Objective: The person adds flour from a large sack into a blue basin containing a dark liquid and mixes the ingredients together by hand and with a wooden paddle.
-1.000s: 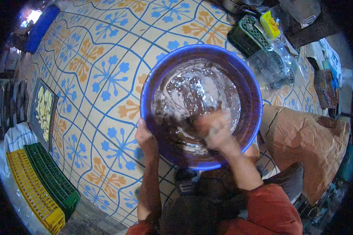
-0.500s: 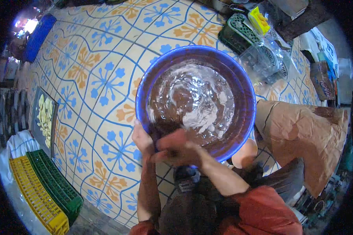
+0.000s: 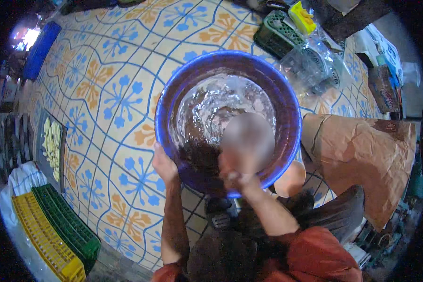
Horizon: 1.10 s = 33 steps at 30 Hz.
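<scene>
A large round blue basin [image 3: 287,117] stands between my knees, holding dark brown liquid [image 3: 192,115] with pale foam swirling over it. My left hand [image 3: 166,164] is closed at the near left edge of the basin, holding the rim. Over the near part of the basin is my right hand [image 3: 237,176]. A round blurred patch covers part of it and the liquid beyond, so its fingers and anything in them are hidden.
A pale orange round vessel [image 3: 290,179] sits right of the basin, beside brown paper [image 3: 362,160]. Clear plastic [image 3: 310,70] and a green crate [image 3: 282,35] are beyond. At left are a tray of pale yellow pieces [image 3: 51,141], and yellow [image 3: 47,235] and green crates [image 3: 68,221].
My right hand has swung rightward, away from my left hand, along the near side of the basin. The foam has swirled into a different pattern. My left hand stays at the rim.
</scene>
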Each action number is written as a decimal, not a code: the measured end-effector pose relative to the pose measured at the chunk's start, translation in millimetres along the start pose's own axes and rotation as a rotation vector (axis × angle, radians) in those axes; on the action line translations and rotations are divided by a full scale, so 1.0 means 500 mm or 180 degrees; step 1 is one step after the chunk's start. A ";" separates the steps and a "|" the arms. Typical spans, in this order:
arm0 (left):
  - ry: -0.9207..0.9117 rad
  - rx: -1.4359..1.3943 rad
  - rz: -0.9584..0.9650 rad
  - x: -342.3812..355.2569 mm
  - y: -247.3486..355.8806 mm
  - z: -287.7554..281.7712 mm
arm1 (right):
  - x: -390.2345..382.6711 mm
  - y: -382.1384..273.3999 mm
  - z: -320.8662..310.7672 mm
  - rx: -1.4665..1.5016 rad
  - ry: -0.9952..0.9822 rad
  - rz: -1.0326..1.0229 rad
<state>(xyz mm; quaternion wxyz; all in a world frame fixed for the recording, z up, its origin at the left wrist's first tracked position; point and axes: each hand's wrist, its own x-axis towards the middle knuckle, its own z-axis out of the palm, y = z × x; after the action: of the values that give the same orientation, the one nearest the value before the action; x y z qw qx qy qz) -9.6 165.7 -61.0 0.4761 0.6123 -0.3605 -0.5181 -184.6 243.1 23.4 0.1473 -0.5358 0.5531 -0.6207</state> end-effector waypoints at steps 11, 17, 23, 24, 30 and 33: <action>-0.0092 0.0024 0.0273 0.020 -0.028 -0.041 | -0.019 -0.010 -0.015 0.0432 0.0256 0.0360; 0.0007 -0.0203 -0.0206 -0.027 0.036 0.026 | 0.121 0.050 -0.230 0.0276 0.2920 0.1676; 0.0011 -0.0940 -0.0184 -0.023 0.035 0.033 | 0.307 0.173 -0.141 -0.1237 0.1941 0.1085; 0.0001 -0.0927 -0.0181 -0.023 0.031 0.027 | 0.321 0.175 -0.095 -0.0897 0.1809 0.0769; 0.0103 0.0242 -0.0309 -0.029 0.045 0.036 | 0.340 0.134 0.056 0.0406 0.0733 0.0749; 0.0086 -0.0668 -0.0250 -0.013 0.019 0.012 | 0.215 0.039 0.104 0.0533 -0.0154 0.0262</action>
<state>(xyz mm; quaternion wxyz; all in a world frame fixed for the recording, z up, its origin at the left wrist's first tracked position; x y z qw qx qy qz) -16.4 167.7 -50.0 0.5217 0.5797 -0.2735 -0.5630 -190.6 125.4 51.2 0.2303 -0.5133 0.5171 -0.6450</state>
